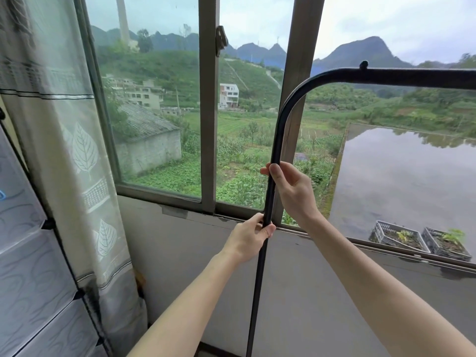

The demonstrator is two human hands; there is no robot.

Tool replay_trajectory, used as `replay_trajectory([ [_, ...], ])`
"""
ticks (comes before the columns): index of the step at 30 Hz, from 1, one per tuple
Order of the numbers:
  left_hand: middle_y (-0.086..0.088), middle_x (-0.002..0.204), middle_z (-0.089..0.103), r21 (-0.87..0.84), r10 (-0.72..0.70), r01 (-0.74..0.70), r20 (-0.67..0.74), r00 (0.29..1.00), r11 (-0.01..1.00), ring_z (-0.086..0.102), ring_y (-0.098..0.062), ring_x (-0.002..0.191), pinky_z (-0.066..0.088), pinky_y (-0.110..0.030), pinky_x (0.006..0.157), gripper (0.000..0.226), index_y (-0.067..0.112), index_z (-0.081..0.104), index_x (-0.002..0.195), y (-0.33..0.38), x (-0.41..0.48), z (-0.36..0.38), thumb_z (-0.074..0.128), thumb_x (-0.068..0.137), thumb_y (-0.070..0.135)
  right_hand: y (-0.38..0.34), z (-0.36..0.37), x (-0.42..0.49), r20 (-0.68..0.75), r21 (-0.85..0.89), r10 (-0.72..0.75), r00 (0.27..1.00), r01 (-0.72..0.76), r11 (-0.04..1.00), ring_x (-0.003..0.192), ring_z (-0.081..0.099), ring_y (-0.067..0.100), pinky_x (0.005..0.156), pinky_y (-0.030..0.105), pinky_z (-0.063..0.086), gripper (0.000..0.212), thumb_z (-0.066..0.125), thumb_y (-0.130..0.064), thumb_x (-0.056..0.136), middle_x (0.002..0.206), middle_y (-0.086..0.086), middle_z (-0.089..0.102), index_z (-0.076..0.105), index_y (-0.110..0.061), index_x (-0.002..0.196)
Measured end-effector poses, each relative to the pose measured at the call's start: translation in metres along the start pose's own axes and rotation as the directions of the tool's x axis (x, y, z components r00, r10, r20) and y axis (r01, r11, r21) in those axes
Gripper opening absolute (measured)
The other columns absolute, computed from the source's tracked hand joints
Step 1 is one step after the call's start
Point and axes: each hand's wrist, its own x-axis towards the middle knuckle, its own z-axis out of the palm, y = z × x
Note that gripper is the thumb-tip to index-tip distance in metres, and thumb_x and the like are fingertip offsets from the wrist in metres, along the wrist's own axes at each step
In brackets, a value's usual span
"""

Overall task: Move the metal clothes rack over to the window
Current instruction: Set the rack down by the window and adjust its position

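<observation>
The black metal clothes rack (279,119) stands right in front of the window (207,112). Its upright tube rises from the floor, bends at the top and runs right as a horizontal bar with a small knob on it. My left hand (249,237) grips the upright at sill height. My right hand (289,188) is wrapped around the same tube a little higher. The rack's feet are out of view.
A pale leaf-patterned curtain (77,155) hangs at the left of the window. A translucent panelled wardrobe (28,266) stands at the far left. The grey wall (309,292) below the sill is just behind the rack. Two planter crates (419,239) sit outside on the ledge.
</observation>
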Motion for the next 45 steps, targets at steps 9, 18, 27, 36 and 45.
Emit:
replay_trajectory([
  [9,0.011,0.100,0.073,-0.024,-0.047,0.046,-0.002,0.999,0.999,0.067,-0.012,0.090,0.046,-0.026,0.073,0.009,0.034,0.061,0.101,-0.007,-0.009,-0.008,0.059,0.094,0.040,0.022,0.024,-0.026,0.013,0.046,0.139,0.990,-0.139,0.989,0.098,0.072,0.010,0.098,0.039,0.052,0.018,0.052,-0.029,0.100,0.101,-0.007,0.078,0.069,-0.022,0.104],
  [18,0.008,0.097,0.072,0.117,-0.062,0.049,0.110,0.992,0.992,0.067,-0.009,0.086,0.047,-0.024,0.079,0.006,0.028,0.059,0.097,-0.031,-0.017,-0.004,0.064,0.094,0.028,-0.016,0.063,0.023,-0.216,0.165,0.183,0.959,-0.149,0.975,0.036,0.031,0.005,0.044,0.026,0.026,0.054,0.056,-0.040,0.098,0.037,-0.015,0.036,0.036,-0.022,0.051],
  [27,0.013,0.099,0.074,0.208,-0.091,0.096,-0.030,0.995,0.973,0.070,-0.011,0.095,0.052,-0.036,0.093,0.009,0.035,0.059,0.093,-0.065,-0.022,-0.059,0.067,0.089,0.033,-0.030,0.125,0.039,-0.113,0.225,0.212,0.971,-0.183,0.957,0.034,0.030,0.008,0.041,0.025,0.025,0.054,0.057,-0.028,0.099,0.034,-0.015,0.033,0.033,-0.023,0.050],
  [36,0.015,0.100,0.075,0.230,-0.153,0.192,-0.178,0.972,0.954,0.070,-0.011,0.099,0.052,-0.039,0.097,0.011,0.039,0.057,0.090,-0.096,-0.035,-0.115,0.068,0.088,0.036,-0.040,0.198,0.051,-0.005,0.229,0.163,0.987,-0.158,0.961,0.038,0.032,0.011,0.042,0.027,0.026,0.047,0.057,-0.031,0.096,0.044,-0.008,0.038,0.039,-0.021,0.055],
  [45,0.010,0.098,0.074,0.269,-0.202,0.268,-0.250,0.947,0.925,0.069,-0.017,0.100,0.051,-0.037,0.096,0.011,0.031,0.059,0.094,-0.106,-0.017,-0.144,0.068,0.089,0.030,-0.040,0.231,0.069,0.068,0.261,0.132,0.989,-0.145,0.954,0.037,0.029,0.007,0.040,0.023,0.026,0.048,0.056,-0.028,0.099,0.046,-0.006,0.037,0.035,-0.020,0.057],
])
